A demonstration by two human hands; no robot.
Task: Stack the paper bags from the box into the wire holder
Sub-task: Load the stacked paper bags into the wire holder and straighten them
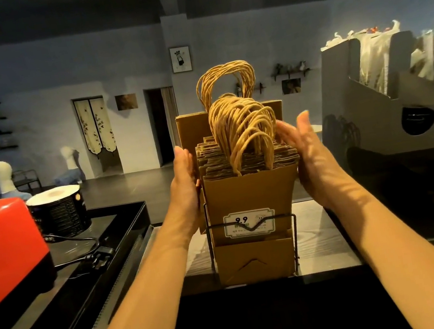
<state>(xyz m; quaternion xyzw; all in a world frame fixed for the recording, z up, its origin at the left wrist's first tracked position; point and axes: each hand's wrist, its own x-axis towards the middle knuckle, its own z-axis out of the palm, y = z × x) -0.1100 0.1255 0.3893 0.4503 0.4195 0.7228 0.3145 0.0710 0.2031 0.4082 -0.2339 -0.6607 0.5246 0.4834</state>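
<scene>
A thick stack of brown paper bags (pixel 249 196) with twisted paper handles (pixel 242 132) stands upright in a black wire holder (pixel 295 237) on the counter. The front bag carries a white label reading 9.9. Taller brown bags (pixel 190 131) stand behind the stack, their handles rising above it. My left hand (pixel 184 181) lies flat against the left side of the stack. My right hand (pixel 307 150) is spread beside the right side, fingers near the handles, just touching or barely apart. The box is not in view.
A red machine (pixel 2 249) and a black roll with a white top (pixel 60 212) sit on a black tray (pixel 123 224) at the left, with a cable and plug. A grey cardboard organiser (pixel 387 97) with white bags stands at the right.
</scene>
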